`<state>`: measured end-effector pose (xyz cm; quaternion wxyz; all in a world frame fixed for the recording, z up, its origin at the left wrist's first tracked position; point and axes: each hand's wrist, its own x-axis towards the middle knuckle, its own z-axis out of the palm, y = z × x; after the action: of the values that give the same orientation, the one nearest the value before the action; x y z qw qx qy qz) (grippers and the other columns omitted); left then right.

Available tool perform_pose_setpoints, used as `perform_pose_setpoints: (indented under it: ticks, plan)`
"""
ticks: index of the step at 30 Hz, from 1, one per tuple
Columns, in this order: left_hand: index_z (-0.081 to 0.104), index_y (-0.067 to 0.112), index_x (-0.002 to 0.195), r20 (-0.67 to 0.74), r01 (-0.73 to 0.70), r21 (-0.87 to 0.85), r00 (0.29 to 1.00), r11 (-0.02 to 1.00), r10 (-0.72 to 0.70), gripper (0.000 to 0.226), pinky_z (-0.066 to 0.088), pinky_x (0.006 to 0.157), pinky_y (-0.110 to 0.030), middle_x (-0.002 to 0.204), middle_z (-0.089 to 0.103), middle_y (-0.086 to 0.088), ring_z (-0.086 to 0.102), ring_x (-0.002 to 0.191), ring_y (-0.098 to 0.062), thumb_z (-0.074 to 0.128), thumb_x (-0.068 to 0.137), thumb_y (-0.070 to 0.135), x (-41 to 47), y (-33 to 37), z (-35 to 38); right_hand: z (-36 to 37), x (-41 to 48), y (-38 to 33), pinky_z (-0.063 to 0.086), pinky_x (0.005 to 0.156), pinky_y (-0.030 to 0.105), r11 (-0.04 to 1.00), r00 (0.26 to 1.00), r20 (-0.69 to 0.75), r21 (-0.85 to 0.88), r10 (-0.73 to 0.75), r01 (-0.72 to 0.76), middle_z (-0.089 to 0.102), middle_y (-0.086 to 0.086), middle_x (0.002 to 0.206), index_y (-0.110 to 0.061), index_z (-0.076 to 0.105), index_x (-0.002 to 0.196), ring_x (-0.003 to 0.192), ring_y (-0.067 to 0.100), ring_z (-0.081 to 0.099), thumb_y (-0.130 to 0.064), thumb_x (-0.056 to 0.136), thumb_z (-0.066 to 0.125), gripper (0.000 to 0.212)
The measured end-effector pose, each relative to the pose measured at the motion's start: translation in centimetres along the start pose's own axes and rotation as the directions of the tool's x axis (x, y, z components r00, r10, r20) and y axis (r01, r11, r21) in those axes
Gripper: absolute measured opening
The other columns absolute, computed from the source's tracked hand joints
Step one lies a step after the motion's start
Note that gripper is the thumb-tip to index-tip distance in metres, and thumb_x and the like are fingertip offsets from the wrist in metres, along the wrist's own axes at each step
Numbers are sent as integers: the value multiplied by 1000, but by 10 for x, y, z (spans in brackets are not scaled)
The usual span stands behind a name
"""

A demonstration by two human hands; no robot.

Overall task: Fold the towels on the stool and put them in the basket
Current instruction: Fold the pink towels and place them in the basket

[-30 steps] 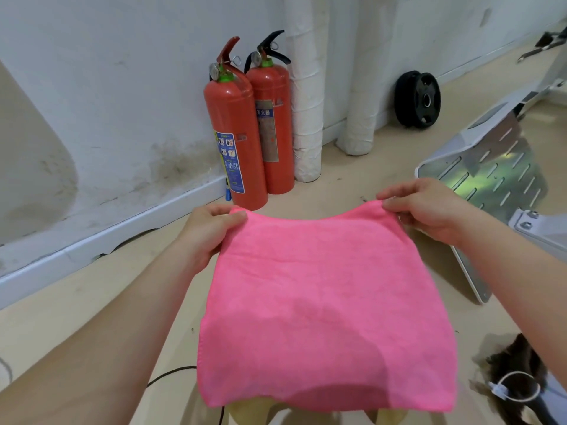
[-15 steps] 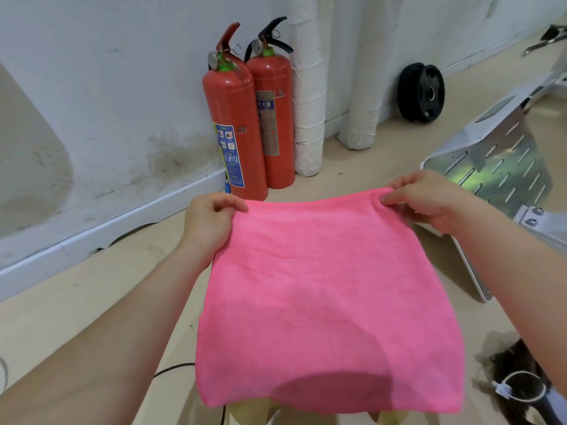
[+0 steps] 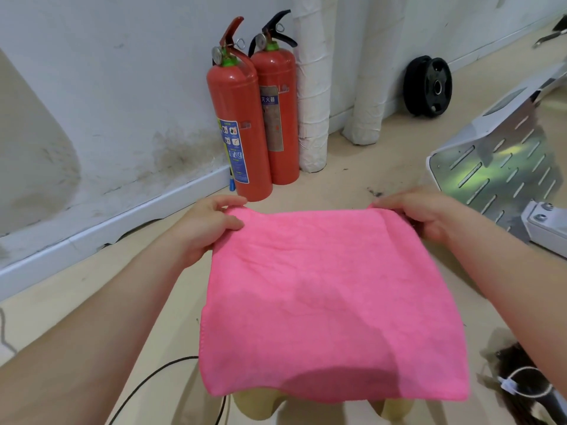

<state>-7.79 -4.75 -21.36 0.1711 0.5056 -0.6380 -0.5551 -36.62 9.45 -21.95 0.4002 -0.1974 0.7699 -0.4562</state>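
A pink towel [image 3: 331, 305] is spread out flat in front of me, almost square. My left hand [image 3: 205, 225] pinches its far left corner and my right hand [image 3: 420, 210] pinches its far right corner. The near edge of the towel drapes over a pale yellow stool [image 3: 257, 406], of which only small parts show at the bottom of the view. No basket is in view.
Two red fire extinguishers [image 3: 245, 118] stand against the white wall beyond the towel, beside wrapped white pipes [image 3: 313, 87]. A black weight plate [image 3: 428, 85] leans on the wall. A slotted metal plate [image 3: 503, 167] lies right. A black cable [image 3: 147, 381] crosses the floor.
Both hands have lowered the far edge of the towel and pulled it tauter, so it now lies flatter over the stool. The grip on both corners is unchanged.
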Motion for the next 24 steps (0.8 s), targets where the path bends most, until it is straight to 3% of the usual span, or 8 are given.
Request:
perform_pose_setpoints:
  ticks: [2,5,10,12,14,18,22,24]
  plan:
    - [71,23,100,-21,0,-79,1000,997,-2,34,53,86,-28,106,66,3,64,91,-16,59,85,-4,-2,1,1,-1,1,0,54,73,32,998,999,35,59,8,-10,69,12,87,0,70,99,72,21,64,-4,79,70,20]
    - [72,23,93,-177,-122,-11,977,992,119,32,48,70,-18,100,65,6,59,77,-8,60,84,-4,-1,0,8,3,-2,-4,48,44,16,984,975,-137,12,-175,178,61,6,68,-11,64,76,40,2,56,2,81,67,14]
    - [64,29,104,-319,-299,-75,911,951,262,51,45,62,-28,85,65,-4,56,68,-16,55,79,-15,-3,7,2,-5,-8,-18,40,47,20,937,910,-226,-108,-348,332,50,1,65,-19,55,69,58,12,47,6,81,63,28]
    - [61,25,111,-352,-320,-58,893,946,281,56,47,60,-21,81,65,-1,58,66,-12,50,78,-19,-7,8,0,-13,-14,-23,33,37,16,932,919,-176,-153,-352,327,46,3,62,-16,54,73,54,14,41,8,81,62,26]
    - [67,22,99,-379,-332,-5,874,943,306,52,45,56,-11,71,64,8,57,63,-6,48,76,-20,-12,11,1,-21,-24,-29,32,32,14,951,948,-89,-82,-305,298,48,7,65,-13,56,88,52,15,42,12,81,60,26]
    - [68,26,69,-406,-344,7,857,939,317,45,40,48,-7,50,62,15,53,54,-1,52,74,-15,-26,27,-7,-38,-48,-41,60,63,26,949,943,160,170,-291,264,63,11,80,-5,62,96,71,20,63,20,83,49,30]
    - [65,18,68,-301,-314,-127,916,941,265,32,25,37,-15,53,52,2,41,41,-8,53,75,-10,-46,38,-27,-48,-80,-52,54,84,26,921,891,236,136,-388,365,67,11,81,1,66,88,81,21,62,21,81,48,29]
    - [64,16,75,-205,-280,-187,949,942,241,29,30,35,-15,61,54,-3,46,39,-9,52,79,-10,-59,41,-36,-52,-101,-50,49,91,27,890,860,231,88,-456,448,62,15,85,2,64,85,87,23,57,21,81,49,24]
